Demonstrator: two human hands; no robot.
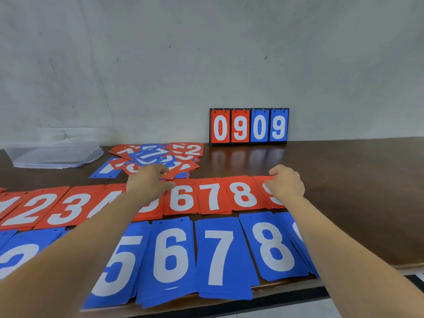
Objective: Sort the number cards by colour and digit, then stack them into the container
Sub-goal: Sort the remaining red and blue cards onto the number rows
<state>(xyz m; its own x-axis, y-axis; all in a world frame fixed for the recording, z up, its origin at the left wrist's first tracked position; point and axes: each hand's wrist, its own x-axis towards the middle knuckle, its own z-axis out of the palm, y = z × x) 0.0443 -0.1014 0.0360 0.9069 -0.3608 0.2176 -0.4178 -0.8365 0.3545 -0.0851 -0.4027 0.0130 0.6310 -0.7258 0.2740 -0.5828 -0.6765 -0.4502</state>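
reaching over the sorted rows, your left hand (149, 180) pinches a red card (176, 174) at the loose pile (156, 157). your right hand (285, 182) grip is clamped on the red 9 card (267, 180) on the bench (344, 180).

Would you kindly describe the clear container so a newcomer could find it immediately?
Start at the flip scoreboard standing against the wall, then follow the table's back edge to its far left. Beyond the unsorted card pile sits the clear container: the only transparent, colourless thing there.
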